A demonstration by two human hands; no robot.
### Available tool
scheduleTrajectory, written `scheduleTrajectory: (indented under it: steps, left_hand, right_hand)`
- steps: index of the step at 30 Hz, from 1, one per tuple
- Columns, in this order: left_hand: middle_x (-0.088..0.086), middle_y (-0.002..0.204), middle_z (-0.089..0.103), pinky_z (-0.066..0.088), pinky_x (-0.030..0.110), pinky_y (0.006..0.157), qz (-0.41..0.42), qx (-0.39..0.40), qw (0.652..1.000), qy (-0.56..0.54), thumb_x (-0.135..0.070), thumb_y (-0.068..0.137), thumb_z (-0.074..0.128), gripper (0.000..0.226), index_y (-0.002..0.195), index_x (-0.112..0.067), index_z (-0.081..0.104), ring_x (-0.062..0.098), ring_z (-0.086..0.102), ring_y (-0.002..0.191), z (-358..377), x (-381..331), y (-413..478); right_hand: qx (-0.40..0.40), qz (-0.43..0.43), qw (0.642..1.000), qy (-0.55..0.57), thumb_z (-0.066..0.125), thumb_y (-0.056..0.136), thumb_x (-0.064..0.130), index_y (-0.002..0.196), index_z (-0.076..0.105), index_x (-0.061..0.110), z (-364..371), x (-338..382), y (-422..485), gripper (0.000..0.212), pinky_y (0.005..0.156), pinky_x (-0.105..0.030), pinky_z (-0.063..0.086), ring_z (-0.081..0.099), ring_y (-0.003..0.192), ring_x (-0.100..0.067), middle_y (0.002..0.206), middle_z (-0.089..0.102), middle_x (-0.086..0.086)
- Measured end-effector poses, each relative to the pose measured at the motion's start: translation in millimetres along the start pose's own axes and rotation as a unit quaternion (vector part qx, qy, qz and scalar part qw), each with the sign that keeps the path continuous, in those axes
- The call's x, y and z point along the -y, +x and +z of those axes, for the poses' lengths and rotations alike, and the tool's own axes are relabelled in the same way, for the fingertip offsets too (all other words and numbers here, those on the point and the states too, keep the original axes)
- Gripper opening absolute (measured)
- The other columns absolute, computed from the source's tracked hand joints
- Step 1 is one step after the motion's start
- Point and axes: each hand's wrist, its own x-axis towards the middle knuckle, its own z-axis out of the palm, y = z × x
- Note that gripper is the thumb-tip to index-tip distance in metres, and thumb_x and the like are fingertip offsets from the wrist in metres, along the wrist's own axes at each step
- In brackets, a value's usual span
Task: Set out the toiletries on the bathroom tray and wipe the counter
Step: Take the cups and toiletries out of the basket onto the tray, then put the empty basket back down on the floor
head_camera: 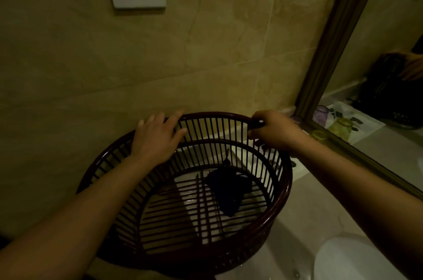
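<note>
Right hand (272,130) clamped on the far rim of a dark slatted basket (282,190); left hand (155,138) rests flat, fingers apart, on the rim opposite. Below them, a dark cloth (229,190) lies inside. Keeping the basket level above the pale surface (304,215) should help.

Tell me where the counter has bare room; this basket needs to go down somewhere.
Bare pale counter runs between the dark red slatted plastic basket and the bronze-framed mirror, ending at the white sink rim. The far corner by the mirror is crowded with a purple cup and yellow-lidded jar.
</note>
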Motion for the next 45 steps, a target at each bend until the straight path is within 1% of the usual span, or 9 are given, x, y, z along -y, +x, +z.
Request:
scheduleTrajectory:
  steps: [6, 9, 15, 20, 26, 31, 36, 41, 45]
  left_hand:
    - [0.012, 0.125, 0.058, 0.042, 0.047, 0.093, -0.034, 0.016, 0.998, -0.043, -0.066, 0.093, 0.021, 0.068, 0.146, -0.028, 0.036, 0.032, 0.053, 0.114, -21.2, 18.3, -28.5]
    - [0.013, 0.119, 0.061, 0.049, 0.044, 0.080, -0.062, -0.014, 0.996, -0.060, -0.068, 0.092, 0.025, 0.069, 0.144, -0.025, 0.040, 0.034, 0.059, 0.102, -39.2, 39.1, -61.8]
    - [0.015, 0.123, 0.059, 0.050, 0.047, 0.082, -0.137, -0.052, 0.988, -0.052, -0.072, 0.089, 0.026, 0.073, 0.142, -0.025, 0.041, 0.035, 0.059, 0.098, -80.2, 93.6, -157.2]
    - [0.019, 0.108, 0.062, 0.049, 0.044, 0.068, -0.204, -0.047, 0.977, 0.046, -0.067, 0.088, 0.028, 0.073, 0.142, -0.021, 0.045, 0.040, 0.059, 0.092, -82.7, 125.1, -243.9]
    - [0.018, 0.099, 0.052, 0.048, 0.042, 0.060, -0.314, 0.023, 0.949, 0.016, -0.060, 0.089, 0.038, 0.069, 0.152, -0.036, 0.026, 0.038, 0.053, 0.082, -21.7, 167.6, -354.0]
    - [0.015, 0.111, 0.046, 0.051, 0.047, 0.077, -0.365, 0.093, 0.914, -0.155, -0.055, 0.090, 0.050, 0.072, 0.149, -0.053, 0.010, 0.037, 0.053, 0.096, 46.5, 194.8, -419.7]
    - [0.025, 0.127, 0.043, 0.052, 0.052, 0.081, -0.395, 0.159, 0.894, -0.139, -0.049, 0.091, 0.057, 0.081, 0.153, -0.042, 0.005, 0.041, 0.051, 0.105, 121.1, 210.2, -460.4]
    - [0.015, 0.101, 0.040, 0.047, 0.050, 0.076, -0.441, 0.191, 0.865, -0.142, -0.052, 0.090, 0.054, 0.082, 0.150, -0.045, -0.001, 0.040, 0.046, 0.092, 197.3, 211.9, -503.3]
    - [0.014, 0.105, 0.040, 0.045, 0.050, 0.078, -0.449, 0.225, 0.853, -0.141, -0.056, 0.090, 0.051, 0.080, 0.148, -0.047, -0.004, 0.039, 0.044, 0.095, 265.1, 216.3, -532.9]
  right_hand:
    - [-0.015, -0.031, 0.998, 0.046, 0.070, 0.086, 0.023, 0.092, 0.065, 0.023, 5.2, 18.6, -14.8, 0.008, 0.073, -0.050, 0.060, 0.070, 0.075, -0.021, 0.086, 0.071, -0.003]
    - [-0.005, -0.070, 0.995, 0.067, 0.071, 0.085, 0.028, 0.091, 0.065, 0.029, 10.5, 33.5, -22.9, 0.008, 0.075, -0.049, 0.059, 0.070, 0.075, -0.018, 0.085, 0.071, 0.000]
    - [0.052, -0.141, 0.982, 0.118, 0.069, 0.087, 0.031, 0.093, 0.064, 0.034, 52.3, 77.2, -45.9, 0.008, 0.060, -0.028, 0.054, 0.068, 0.068, -0.007, 0.081, 0.071, 0.004]
    - [0.075, -0.169, 0.979, 0.091, 0.069, 0.085, 0.036, 0.095, 0.067, 0.030, 113.4, 111.3, -69.6, 0.012, 0.075, -0.045, 0.058, 0.068, 0.079, -0.015, 0.085, 0.072, 0.002]
    - [0.086, -0.148, 0.985, 0.021, 0.068, 0.086, 0.040, 0.102, 0.068, 0.027, 199.2, 114.9, -89.3, 0.021, 0.076, -0.041, 0.056, 0.066, 0.083, -0.015, 0.093, 0.071, 0.004]
    - [0.084, -0.111, 0.990, -0.034, 0.065, 0.087, 0.042, 0.107, 0.067, 0.029, 282.7, 95.4, -101.1, 0.024, 0.071, -0.028, 0.044, 0.066, 0.096, -0.022, 0.104, 0.072, 0.003]
    - [0.110, -0.081, 0.988, -0.072, 0.061, 0.090, 0.038, 0.111, 0.060, 0.025, 385.6, 59.3, -102.9, 0.025, 0.076, -0.037, 0.052, 0.067, 0.097, -0.029, 0.103, 0.071, -0.003]
    - [0.183, -0.009, 0.981, -0.057, 0.059, 0.092, 0.032, 0.116, 0.058, 0.025, 492.5, 8.5, -90.9, 0.025, 0.079, -0.035, 0.051, 0.065, 0.101, -0.027, 0.108, 0.070, -0.002]
    - [0.216, 0.060, 0.974, -0.006, 0.065, 0.091, 0.022, 0.124, 0.060, 0.017, 574.0, -45.5, -77.3, 0.035, 0.084, -0.030, 0.048, 0.063, 0.109, -0.027, 0.118, 0.068, -0.007]
